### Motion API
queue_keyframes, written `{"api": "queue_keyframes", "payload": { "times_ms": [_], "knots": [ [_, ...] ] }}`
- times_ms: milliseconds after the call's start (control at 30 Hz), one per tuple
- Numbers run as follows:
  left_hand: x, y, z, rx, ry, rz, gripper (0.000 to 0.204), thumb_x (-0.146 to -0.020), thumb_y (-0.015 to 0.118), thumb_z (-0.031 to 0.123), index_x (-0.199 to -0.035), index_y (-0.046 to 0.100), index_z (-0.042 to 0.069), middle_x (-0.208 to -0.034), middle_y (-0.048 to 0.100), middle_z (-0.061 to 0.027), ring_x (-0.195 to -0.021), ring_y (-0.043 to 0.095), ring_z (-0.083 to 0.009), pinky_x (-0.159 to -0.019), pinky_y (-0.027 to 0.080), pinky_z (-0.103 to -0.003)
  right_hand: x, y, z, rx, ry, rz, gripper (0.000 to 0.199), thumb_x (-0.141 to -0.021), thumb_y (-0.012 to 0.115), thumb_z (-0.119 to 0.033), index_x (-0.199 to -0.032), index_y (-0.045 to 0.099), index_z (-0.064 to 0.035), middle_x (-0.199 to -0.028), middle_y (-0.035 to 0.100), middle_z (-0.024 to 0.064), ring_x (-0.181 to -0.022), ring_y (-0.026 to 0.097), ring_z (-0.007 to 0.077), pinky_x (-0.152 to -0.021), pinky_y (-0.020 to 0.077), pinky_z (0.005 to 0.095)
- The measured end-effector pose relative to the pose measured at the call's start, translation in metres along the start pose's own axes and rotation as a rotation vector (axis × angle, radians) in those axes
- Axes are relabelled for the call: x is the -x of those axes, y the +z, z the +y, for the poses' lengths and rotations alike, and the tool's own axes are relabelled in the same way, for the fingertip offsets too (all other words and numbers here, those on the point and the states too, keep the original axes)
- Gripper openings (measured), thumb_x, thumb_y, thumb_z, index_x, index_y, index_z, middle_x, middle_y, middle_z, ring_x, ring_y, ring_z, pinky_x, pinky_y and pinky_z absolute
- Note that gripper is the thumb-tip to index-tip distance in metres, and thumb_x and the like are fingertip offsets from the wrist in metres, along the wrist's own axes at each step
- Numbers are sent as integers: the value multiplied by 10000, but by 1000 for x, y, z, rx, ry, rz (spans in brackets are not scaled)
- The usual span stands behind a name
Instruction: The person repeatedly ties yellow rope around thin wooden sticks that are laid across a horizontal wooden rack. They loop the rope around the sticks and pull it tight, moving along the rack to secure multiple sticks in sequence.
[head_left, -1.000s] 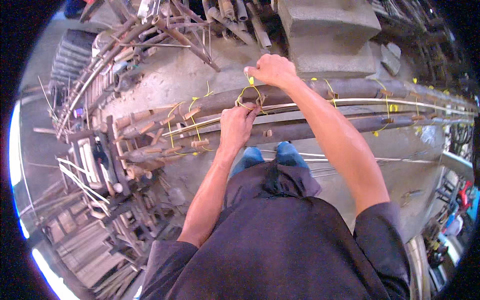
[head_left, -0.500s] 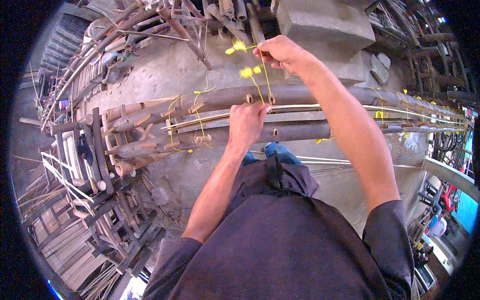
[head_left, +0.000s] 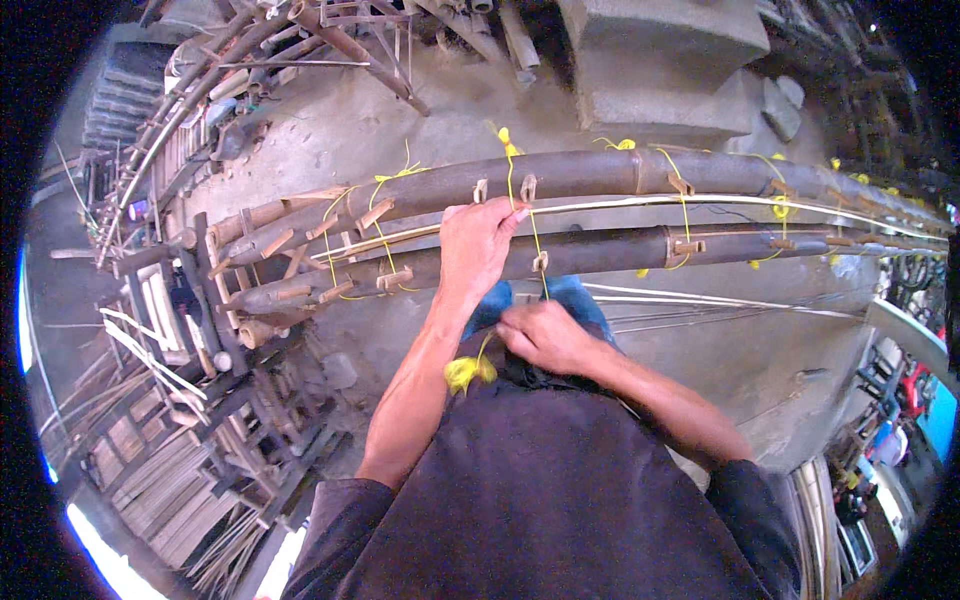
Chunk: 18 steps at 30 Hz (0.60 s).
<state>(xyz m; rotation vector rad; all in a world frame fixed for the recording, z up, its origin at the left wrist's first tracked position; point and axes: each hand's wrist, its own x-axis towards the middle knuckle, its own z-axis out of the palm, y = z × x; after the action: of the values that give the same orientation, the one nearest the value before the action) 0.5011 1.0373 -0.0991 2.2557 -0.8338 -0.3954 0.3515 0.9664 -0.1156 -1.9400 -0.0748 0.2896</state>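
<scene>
Two long dark bamboo poles lie side by side before me, the far pole [head_left: 590, 172] and the near pole [head_left: 610, 250], with pale thin strips [head_left: 600, 203] between them. Yellow string [head_left: 537, 238] runs over the far pole, across the gap and past a peg on the near pole. My left hand [head_left: 475, 243] is closed over the strips, pinching the string at its fingertips. Close to my body, my right hand [head_left: 545, 338] is closed on the string's lower stretch. A bunched yellow end [head_left: 468, 374] dangles beside it. Its fingers partly hide the string.
More yellow ties [head_left: 685, 210] cross the poles on both sides. Small wooden pegs [head_left: 375, 213] stick out of them. Beyond stands a concrete block [head_left: 660, 70]. A bamboo frame [head_left: 215, 330] and stacked slats [head_left: 160, 480] lie at left. Long pale strips [head_left: 700, 298] rest on the floor at right.
My right hand has come from beyond the far pole down to near my body, drawing the string across both poles. The bunched end came with it. My left hand stays near the same spot.
</scene>
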Motion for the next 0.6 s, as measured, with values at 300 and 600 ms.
{"api": "queue_keyframes", "payload": {
  "times_ms": [300, 600],
  "knots": [
    [-146, -2, -34, 239, -76, -252, 304, -917, 500, 339, -838, 598, 62, -713, 584, -31, -615, 521, -146, -583, 466, -338, -8, 13, 18, 382, 26, -130, 219, -817, 528, -218, -674, 582, -60, -761, 649, 116, -751, 650, 299, -664, 527, 402],
    [-144, -103, -103, -154, 234, -278, 499, -898, 449, 491, -996, 649, 44, -969, 655, -174, -919, 617, -346, -809, 475, -424, -13, 65, -56, -912, 217, 107, 781, -867, 562, -176, -1470, 71, -96, -1030, 572, 115, -808, 593, 214, -678, 512, 327]
  ]
}}
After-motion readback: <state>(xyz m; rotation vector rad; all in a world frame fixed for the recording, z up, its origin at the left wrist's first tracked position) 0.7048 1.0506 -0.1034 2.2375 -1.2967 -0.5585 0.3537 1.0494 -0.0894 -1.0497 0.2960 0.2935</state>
